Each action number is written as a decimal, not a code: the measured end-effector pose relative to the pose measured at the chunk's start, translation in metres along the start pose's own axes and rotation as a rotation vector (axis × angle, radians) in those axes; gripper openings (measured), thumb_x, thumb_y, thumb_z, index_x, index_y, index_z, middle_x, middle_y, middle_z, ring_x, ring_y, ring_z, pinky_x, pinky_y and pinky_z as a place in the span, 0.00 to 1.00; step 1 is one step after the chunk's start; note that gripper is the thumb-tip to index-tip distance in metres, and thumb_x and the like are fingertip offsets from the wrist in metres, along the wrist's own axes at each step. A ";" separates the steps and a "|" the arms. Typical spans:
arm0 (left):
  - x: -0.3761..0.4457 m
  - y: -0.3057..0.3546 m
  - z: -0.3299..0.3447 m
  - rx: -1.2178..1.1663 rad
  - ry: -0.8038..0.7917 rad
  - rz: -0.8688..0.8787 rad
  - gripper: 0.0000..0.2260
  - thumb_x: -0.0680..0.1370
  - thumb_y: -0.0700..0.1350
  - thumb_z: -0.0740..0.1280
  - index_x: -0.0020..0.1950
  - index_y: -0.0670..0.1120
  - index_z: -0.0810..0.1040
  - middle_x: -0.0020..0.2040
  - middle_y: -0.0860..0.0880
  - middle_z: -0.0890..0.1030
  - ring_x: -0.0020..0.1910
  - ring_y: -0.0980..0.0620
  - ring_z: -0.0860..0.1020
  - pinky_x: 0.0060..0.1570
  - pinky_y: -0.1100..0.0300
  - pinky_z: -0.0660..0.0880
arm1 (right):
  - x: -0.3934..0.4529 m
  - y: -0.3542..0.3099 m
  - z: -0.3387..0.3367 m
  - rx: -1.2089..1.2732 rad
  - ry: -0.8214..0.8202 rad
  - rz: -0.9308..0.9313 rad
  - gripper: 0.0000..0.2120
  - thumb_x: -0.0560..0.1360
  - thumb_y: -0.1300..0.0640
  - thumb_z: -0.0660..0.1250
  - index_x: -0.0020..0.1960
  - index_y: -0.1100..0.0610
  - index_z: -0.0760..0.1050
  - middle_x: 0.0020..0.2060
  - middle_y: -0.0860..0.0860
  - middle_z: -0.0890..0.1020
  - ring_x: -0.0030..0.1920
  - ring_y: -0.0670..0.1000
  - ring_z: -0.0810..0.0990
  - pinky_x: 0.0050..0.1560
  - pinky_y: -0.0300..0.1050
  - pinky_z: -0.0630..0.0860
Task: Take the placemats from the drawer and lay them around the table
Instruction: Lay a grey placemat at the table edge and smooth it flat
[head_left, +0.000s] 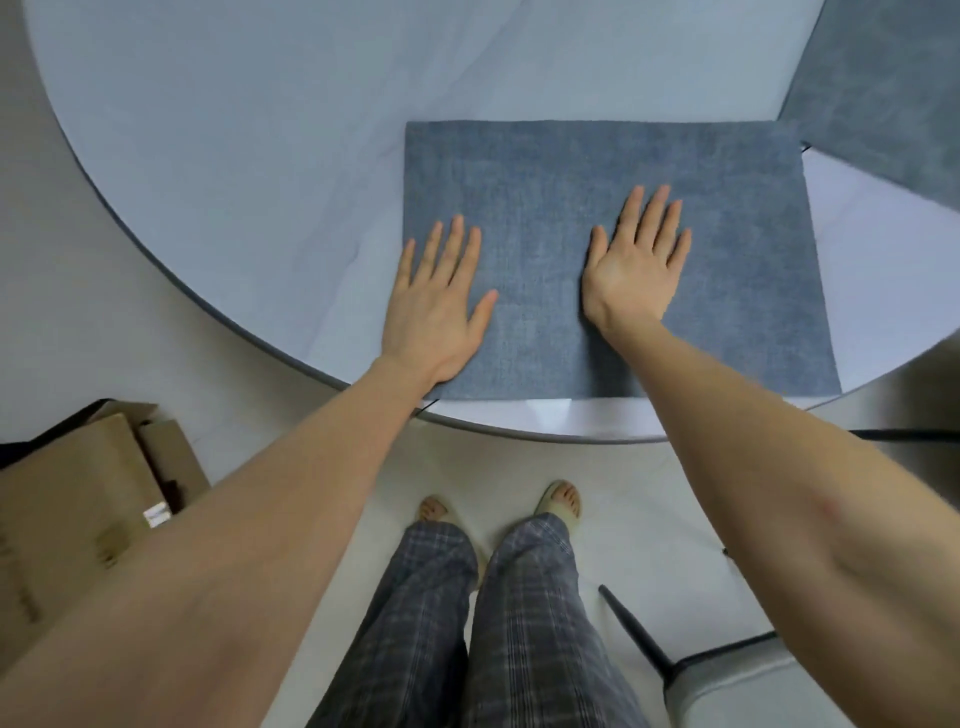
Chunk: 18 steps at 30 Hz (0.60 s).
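No brand or label can be read anywhere, and the dark marks on the cardboard box (78, 499) at the left are too blurred to make out. A blue-grey placemat (613, 208) lies flat at the near edge of the round, pale counter (208, 156), with both hands spread wide and holding nothing: the left hand (436, 306) presses its left edge, the right hand (636, 265) its middle. A second placemat (883, 93) lies at the far right, its corner touching the first, and a chair (727, 675) stands on the pale floor (597, 519) below.
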<state>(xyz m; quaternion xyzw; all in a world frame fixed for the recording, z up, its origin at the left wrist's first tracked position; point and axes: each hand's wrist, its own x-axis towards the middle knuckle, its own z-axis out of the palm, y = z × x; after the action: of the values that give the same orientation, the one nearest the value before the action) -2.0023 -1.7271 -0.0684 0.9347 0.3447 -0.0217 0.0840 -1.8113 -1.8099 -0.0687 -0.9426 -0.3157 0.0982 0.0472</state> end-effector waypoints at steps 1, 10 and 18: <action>0.000 0.000 0.000 -0.004 -0.001 0.001 0.30 0.81 0.58 0.45 0.80 0.44 0.51 0.80 0.45 0.52 0.79 0.46 0.50 0.77 0.48 0.45 | -0.013 -0.007 0.004 0.002 0.002 -0.025 0.30 0.82 0.44 0.45 0.79 0.56 0.44 0.78 0.57 0.45 0.78 0.57 0.43 0.76 0.57 0.41; 0.000 -0.003 0.001 -0.014 0.009 0.005 0.28 0.82 0.56 0.49 0.79 0.45 0.52 0.80 0.45 0.52 0.79 0.45 0.50 0.77 0.47 0.45 | -0.082 0.060 0.004 -0.070 -0.039 -0.420 0.28 0.81 0.42 0.46 0.78 0.48 0.48 0.78 0.50 0.50 0.78 0.52 0.47 0.77 0.51 0.43; 0.025 0.008 -0.064 0.034 -0.389 -0.029 0.28 0.81 0.55 0.56 0.78 0.44 0.56 0.79 0.43 0.55 0.76 0.42 0.58 0.72 0.47 0.61 | -0.072 0.115 -0.056 0.040 -0.208 0.200 0.26 0.81 0.45 0.52 0.74 0.57 0.60 0.75 0.58 0.60 0.74 0.59 0.60 0.71 0.57 0.58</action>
<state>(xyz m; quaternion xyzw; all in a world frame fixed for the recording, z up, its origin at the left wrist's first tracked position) -1.9792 -1.7060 -0.0069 0.9090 0.3351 -0.2090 0.1330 -1.7881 -1.9461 -0.0201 -0.9530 -0.2215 0.2056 0.0229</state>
